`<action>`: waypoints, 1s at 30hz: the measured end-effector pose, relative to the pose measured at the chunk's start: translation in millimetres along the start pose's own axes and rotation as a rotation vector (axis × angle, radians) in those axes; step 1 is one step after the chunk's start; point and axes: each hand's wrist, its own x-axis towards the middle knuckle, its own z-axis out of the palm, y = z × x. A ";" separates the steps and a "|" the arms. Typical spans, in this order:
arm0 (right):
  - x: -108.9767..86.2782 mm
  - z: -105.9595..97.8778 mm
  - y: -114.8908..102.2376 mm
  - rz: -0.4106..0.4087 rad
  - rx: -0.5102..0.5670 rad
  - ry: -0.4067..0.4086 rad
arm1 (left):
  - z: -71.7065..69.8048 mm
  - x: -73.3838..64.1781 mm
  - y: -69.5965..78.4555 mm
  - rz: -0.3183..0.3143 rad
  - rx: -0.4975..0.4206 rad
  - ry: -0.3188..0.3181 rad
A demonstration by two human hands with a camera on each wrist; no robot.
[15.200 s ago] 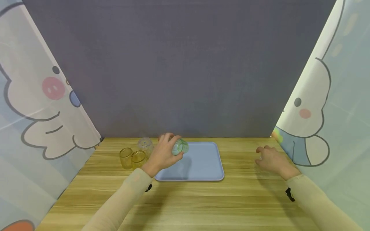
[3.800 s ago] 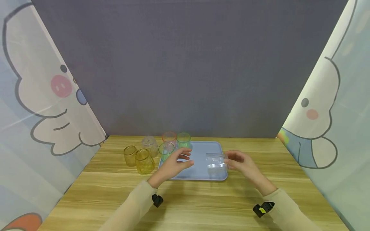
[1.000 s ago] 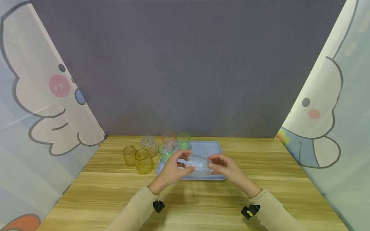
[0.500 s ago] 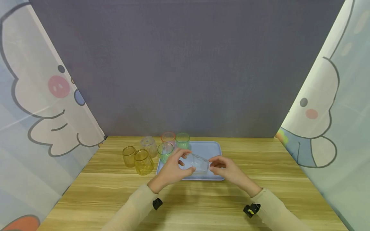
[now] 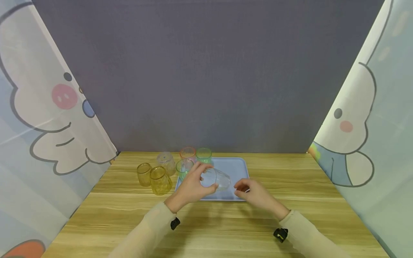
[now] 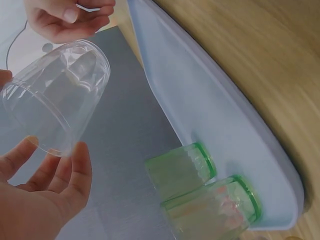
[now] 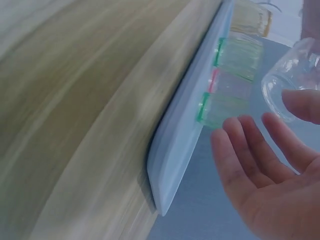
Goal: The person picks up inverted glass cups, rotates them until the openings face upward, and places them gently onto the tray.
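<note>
My left hand [image 5: 191, 184] holds a clear cup [image 5: 222, 180] on its side above the pale blue tray [image 5: 233, 165]. In the left wrist view, the fingers [image 6: 80, 172] spread around one end of that cup, while its other end points toward my right hand. Just right of the cup in the head view is my right hand [image 5: 258, 195], fingers loosely bent and holding nothing. Two green cups [image 5: 204, 154] and a pink cup [image 5: 188, 152] stand upright at the tray's left side; my left hand partly overlaps the nearer green one.
Left of the tray, two yellow cups [image 5: 161, 182] and another clear cup [image 5: 166, 163] stand on the wooden table [image 5: 277, 168]. A grey panel [image 5: 206, 79] rises behind the table, with patterned curtains [image 5: 351, 107] at both sides.
Both hands held the clear cup a second ago. My right hand has let go and drawn slightly away to the right; the left keeps the cup, now tilted a little differently.
</note>
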 end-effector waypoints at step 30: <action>2.7 13.8 11.6 -0.042 -0.496 -0.047 | -9.9 19.3 1.2 0.014 0.312 -0.010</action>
